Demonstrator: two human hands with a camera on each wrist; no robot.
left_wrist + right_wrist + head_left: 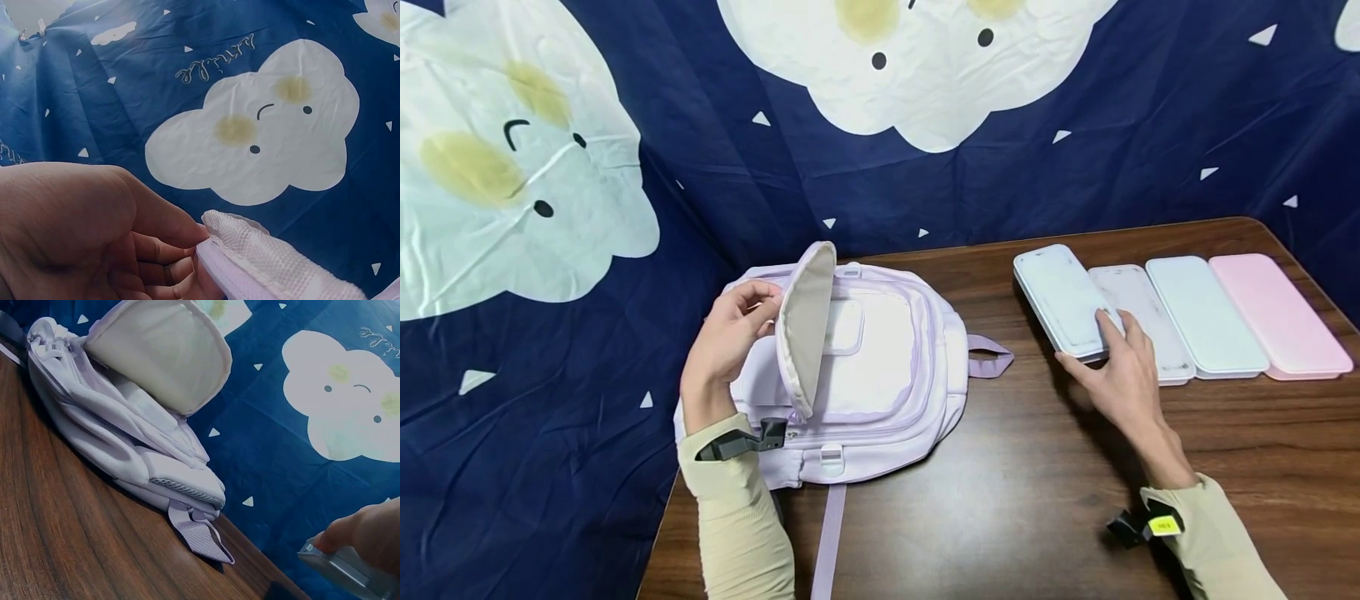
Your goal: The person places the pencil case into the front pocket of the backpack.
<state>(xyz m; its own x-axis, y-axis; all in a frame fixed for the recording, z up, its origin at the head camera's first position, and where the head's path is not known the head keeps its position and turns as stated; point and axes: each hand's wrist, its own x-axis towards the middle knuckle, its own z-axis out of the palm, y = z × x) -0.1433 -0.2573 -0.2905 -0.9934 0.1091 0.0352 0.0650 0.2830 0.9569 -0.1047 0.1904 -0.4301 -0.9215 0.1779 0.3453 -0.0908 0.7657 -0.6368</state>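
A pale lilac backpack (951, 358) lies on its back on the table, its top loop toward the right. My left hand (722, 342) pinches the edge of its front pocket flap (807, 333) between thumb and fingers and holds it up, beige lining showing. In the left wrist view the thumb presses on the rim of the flap (275, 262). On the right, my right hand (1123, 379) grips the near end of a flat, pale whitish-blue lidded case (1060, 292), thumb on one side and fingers on the other. The case appears tilted, dark shadow along its left side.
Beside the held case lie a whitish case (1142, 321), a pale blue case (1206, 317) and a pink case (1277, 312) in a row. A strap (829, 542) runs from the backpack toward the near edge. A dark blue cloud-print cloth (925, 192) hangs behind the wooden table (1000, 500).
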